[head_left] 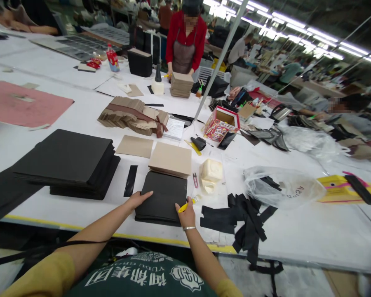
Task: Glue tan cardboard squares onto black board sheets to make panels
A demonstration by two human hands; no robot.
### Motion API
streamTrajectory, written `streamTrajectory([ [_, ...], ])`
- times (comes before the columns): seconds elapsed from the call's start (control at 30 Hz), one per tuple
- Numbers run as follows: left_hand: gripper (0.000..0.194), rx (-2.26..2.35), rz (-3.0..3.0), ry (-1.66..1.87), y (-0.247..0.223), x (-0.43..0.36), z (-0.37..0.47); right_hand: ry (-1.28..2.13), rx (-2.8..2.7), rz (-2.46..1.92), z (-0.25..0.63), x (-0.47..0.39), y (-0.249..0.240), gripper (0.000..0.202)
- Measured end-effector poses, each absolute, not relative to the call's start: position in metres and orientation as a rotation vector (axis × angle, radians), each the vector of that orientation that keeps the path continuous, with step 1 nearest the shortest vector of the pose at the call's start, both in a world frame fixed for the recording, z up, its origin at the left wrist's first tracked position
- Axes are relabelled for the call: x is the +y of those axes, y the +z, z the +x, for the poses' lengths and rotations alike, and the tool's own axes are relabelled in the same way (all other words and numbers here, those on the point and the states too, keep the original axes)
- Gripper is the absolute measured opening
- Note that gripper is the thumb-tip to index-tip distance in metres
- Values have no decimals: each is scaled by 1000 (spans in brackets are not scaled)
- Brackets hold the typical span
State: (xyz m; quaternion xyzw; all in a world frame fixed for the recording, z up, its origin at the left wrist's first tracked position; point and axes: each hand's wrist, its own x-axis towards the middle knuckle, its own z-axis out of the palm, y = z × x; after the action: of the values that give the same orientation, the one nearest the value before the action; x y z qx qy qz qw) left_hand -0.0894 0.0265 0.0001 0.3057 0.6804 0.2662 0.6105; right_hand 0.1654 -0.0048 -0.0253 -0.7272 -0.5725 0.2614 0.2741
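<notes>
In front of me lies a stack of black sheets (163, 194) near the table's front edge. My left hand (139, 201) rests on its left edge, one digit stretched over the top sheet and the others partly hidden. At the right edge, my right hand (187, 215) is closed round a yellow-handled brush (185, 206), its bristles pointing away to the right. Directly behind the black stack sits a pile of beige boards (170, 159). A cream-coloured block-like container (211, 171) and pink-handled thread snips (195, 180) are right of it. One black strip (130, 180) lies to the left.
A tall stack of large black sheets (68, 156) stands at left. Black strips (247, 222) hang over the front edge at right, near a clear plastic bag (281, 185). Tied beige boards (132, 115), a red box (221, 123) and a pole (219, 62) are farther back. A co-worker (185, 41) stands opposite.
</notes>
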Motion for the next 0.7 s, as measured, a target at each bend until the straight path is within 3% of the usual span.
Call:
streamTrajectory([
  [0.4, 57, 1591, 663, 640, -11, -38, -93, 694, -1520, -1992, 148, -65, -34, 63],
  [0.7, 55, 1712, 1117, 799, 5, -13, -80, 557, -1636, -1836, 144, -47, -12, 50],
])
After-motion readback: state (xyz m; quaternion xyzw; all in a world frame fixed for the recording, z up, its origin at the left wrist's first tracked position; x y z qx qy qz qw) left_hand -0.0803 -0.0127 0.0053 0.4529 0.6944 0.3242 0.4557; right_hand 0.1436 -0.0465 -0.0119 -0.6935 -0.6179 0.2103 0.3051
